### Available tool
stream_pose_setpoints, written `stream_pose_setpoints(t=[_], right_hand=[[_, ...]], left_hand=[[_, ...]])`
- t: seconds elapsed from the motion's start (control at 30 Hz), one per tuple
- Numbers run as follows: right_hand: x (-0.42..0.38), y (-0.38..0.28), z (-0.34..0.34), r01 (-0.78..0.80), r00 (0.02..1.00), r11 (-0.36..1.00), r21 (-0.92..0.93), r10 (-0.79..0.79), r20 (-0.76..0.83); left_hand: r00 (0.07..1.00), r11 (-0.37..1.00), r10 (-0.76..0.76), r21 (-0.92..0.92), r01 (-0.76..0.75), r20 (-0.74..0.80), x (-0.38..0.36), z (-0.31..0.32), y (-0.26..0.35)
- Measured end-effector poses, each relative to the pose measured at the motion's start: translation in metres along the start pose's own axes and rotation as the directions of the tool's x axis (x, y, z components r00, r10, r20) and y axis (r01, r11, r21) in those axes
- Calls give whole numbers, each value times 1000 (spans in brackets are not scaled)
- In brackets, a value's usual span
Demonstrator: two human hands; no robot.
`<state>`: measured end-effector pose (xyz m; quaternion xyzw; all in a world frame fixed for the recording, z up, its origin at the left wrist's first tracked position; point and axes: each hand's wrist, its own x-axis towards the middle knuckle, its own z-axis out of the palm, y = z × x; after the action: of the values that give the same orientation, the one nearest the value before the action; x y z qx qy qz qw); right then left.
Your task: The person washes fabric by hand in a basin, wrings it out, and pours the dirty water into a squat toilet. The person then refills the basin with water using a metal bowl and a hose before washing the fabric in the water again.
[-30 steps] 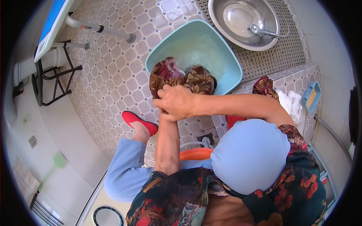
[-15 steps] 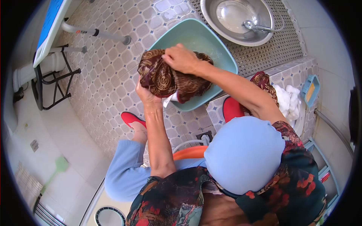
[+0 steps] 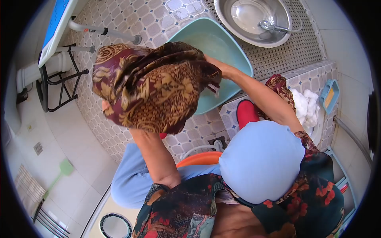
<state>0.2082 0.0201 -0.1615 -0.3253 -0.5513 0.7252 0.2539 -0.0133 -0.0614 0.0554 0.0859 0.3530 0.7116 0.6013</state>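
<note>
A large maroon and brown cloth with a gold floral pattern (image 3: 158,87) is spread out above the left part of a teal basin (image 3: 234,45) and the floor beside it. It hides most of my left hand (image 3: 106,106), whose fingertips show at the cloth's left edge, gripping it. My right hand (image 3: 216,65) grasps the cloth's bunched right end over the basin; its fingers are partly hidden behind the folds. Cloudy water lies in the basin. A small pale strip hangs from the cloth near its right end.
A metal bowl (image 3: 222,20) with a shower head (image 3: 266,25) stands on a perforated mat (image 3: 274,59). At right are another patterned cloth (image 3: 282,89), white cloth (image 3: 305,107) and a blue soap dish (image 3: 329,95). A black-framed stand (image 3: 43,89) stands left on the tiled floor.
The bunched cloth has been opened out to the left and raised toward the camera. My left hand has moved left beneath it, and my right hand has shifted right, to the cloth's other end.
</note>
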Motion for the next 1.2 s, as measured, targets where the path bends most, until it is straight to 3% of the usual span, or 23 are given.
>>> stream_pose_setpoints(t=[0.03, 0.07, 0.13, 0.2, 0.3, 0.33, 0.37, 0.4, 0.43, 0.47, 0.5, 0.53, 0.57, 0.6, 0.67, 0.73, 0.77, 0.8, 0.83, 0.87, 0.93, 1.07, 1.2], right_hand=[[7, -2, 5, -227, 967, 901, 369, 253, -21], [15, -6, 3, -225, 968, 901, 371, 250, -21], [27, -21, -5, -198, 974, 959, 202, 216, -74], [28, -61, -16, -107, 982, 957, 270, 145, -124], [34, -105, -35, 41, 976, 990, 135, -11, -216], [35, -110, -39, 11, 974, 978, -209, -57, -218], [37, -113, -41, -20, 973, 848, -530, -105, -204], [38, -109, -39, 50, 962, 610, -791, -242, -126], [32, -110, -38, 22, 986, 485, -874, -157, -62], [24, -111, -36, 11, 998, 345, -939, -61, -11], [18, -109, -32, 15, 998, 340, -940, -59, -5], [12, -105, -26, -77, 990, 341, -937, -86, -113], [6, -101, -21, -171, 968, 347, -922, -114, -222], [1, -100, -13, -171, 969, 345, -923, -112, -222], [-2, -95, 0, -136, 782, 369, -919, -530, -328], [-3, -70, 7, -99, 823, 447, -889, -465, -326], [-4, -57, 12, -122, 891, 354, -927, -373, -260], [-2, -48, 14, -131, 941, 251, -959, -274, -200], [-2, -39, 14, -128, 982, 253, -959, -106, -159], [-3, -30, 13, -136, 982, 256, -957, -94, -165], [2, -24, 6, -59, 995, 62, -996, 89, -53], [24, -12, 1, -15, 914, -42, -999, 404, -30], [28, 1, -10, 29, 942, -23, -999, 334, 20]], left_hand=[[1000, 1000, -7, 20, 7, 2, 0, -2, 1], [1000, 999, -12, 39, 12, 3, 0, -4, 1], [1000, 997, -25, 79, 26, -7, -4, -13, 3], [999, 993, -39, 112, 40, -11, -7, -25, 1], [999, 988, -47, 146, 47, -5, -7, -47, -7], [999, 986, -50, 157, 50, -4, -8, -56, -10], [986, 960, -164, 228, 163, -15, -5, -88, -12], [969, 920, -216, 358, 161, 120, 4, -85, -21], [984, 808, -174, 578, 115, 48, 3, -54, -34], [939, 575, -303, 817, 45, 161, 22, -80, -46], [942, 372, -325, 927, 44, 85, 23, -80, -63], [956, 316, -291, 947, 56, 41, 18, -69, -81], [942, 39, -329, 995, 88, -70, 17, -60, -88], [942, 41, -329, 995, 89, -70, 15, -56, -98], [985, -372, -143, 917, -141, 94, 11, -51, -117], [985, -390, -90, 905, -172, 149, 14, -52, -134], [977, -411, -37, 888, -208, 212, 17, -54, -141], [959, -546, -137, 790, -281, 246, 23, -58, -148], [963, -576, -185, 773, -267, 195, 26, -61, -157], [962, -603, -236, 756, -255, 137, 26, -65, -165], [944, -589, -319, 763, -267, 85, 31, -65, -169], [878, -518, -474, 827, -219, -65, 56, -70, -176], [929, -528, -368, 830, -180, -32, 58, -71, -185]])
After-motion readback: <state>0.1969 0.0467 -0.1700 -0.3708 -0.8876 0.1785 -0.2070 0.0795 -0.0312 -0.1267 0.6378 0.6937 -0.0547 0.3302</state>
